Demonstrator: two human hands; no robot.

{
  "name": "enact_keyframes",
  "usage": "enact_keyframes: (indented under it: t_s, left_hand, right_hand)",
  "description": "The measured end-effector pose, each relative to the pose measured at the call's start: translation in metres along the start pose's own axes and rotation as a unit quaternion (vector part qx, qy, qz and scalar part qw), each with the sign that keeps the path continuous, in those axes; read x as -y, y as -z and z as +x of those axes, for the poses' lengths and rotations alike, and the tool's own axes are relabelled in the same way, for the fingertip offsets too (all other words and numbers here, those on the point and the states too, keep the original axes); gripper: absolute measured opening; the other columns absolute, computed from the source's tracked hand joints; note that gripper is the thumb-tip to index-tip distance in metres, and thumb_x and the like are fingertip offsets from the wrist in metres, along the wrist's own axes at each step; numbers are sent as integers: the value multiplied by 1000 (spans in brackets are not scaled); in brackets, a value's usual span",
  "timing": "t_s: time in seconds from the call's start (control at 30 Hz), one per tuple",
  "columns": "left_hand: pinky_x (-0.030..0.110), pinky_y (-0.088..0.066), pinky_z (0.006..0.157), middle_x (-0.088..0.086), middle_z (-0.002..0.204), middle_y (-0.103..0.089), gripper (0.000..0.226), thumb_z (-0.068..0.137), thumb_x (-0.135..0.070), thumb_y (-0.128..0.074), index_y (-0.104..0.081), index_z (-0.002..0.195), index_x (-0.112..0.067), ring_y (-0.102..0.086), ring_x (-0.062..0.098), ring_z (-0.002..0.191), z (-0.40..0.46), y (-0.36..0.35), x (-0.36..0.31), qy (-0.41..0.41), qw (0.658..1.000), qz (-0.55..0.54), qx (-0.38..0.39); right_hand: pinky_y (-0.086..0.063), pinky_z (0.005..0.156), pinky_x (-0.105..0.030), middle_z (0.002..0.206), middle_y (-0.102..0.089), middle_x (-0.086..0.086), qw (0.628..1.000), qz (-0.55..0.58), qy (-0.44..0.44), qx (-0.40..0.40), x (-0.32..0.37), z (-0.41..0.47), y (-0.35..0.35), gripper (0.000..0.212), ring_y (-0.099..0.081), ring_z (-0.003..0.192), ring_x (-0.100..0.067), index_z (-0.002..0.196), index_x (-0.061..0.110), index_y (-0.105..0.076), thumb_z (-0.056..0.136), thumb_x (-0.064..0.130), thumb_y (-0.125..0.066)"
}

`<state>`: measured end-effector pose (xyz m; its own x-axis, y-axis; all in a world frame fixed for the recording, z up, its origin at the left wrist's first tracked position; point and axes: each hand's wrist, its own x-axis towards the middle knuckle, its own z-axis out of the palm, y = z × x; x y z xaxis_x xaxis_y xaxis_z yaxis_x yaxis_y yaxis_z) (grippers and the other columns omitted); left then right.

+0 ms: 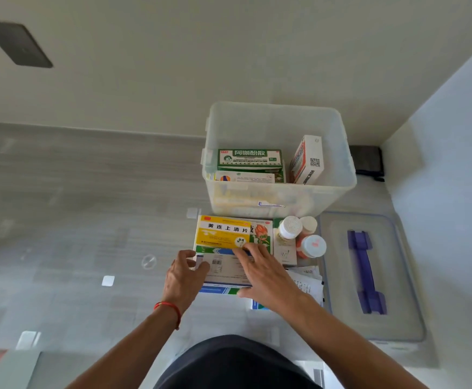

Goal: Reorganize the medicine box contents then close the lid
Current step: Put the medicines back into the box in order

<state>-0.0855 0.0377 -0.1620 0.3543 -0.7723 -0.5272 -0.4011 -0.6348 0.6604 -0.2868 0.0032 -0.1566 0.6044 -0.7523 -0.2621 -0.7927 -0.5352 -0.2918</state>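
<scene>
Flat cardboard carton (225,269), both hands

A grey wood-grain floor (74,192) stretches to the left, meeting a cream wall (173,66) at its far edge. A dark rectangular plate (17,43) sits on that wall, up left. In the far right corner, where a pale side wall (448,164) begins, lies a small dark object (367,162), too blurred to identify.
</scene>
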Motion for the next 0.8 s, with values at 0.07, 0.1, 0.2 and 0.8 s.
enact_keyframes:
  t_s: [0.07,0.1,0.2,0.8]
  left_hand:
    - [19,-47,62,7,112,-65,39,94,-26,-61,-48,130,-17,-64,23,96,-2,0,0,-10,1000,16,9]
    - [21,-50,64,7,111,-64,39,94,-23,-61,-47,130,-17,-63,24,95,-4,0,0,-18,1000,20,8]
    - [32,-58,73,8,108,-63,38,95,-17,-60,-44,130,-18,-63,25,94,-5,2,-1,-40,999,33,10]
    - [33,-41,89,12,121,-59,50,86,-11,-69,-52,132,-12,-44,23,108,-14,11,-18,-199,964,159,-71]
  right_hand:
    - [-38,115,-40,148,-26,-4,999,37,16,20,-2,-1,2,96,-30,137,-23,152,16,-27,80,51,-79]
    - [-39,115,-40,149,-26,-3,998,53,19,24,-3,-2,4,95,-30,138,-22,151,16,-27,80,52,-79]
    - [-39,116,-43,145,-33,-3,999,31,1,13,-16,-13,8,99,-36,135,-23,150,20,-26,76,63,-76]
    - [-35,117,-31,156,-28,10,970,242,-26,21,-56,-59,25,109,-25,142,-1,157,32,-15,73,55,-80]
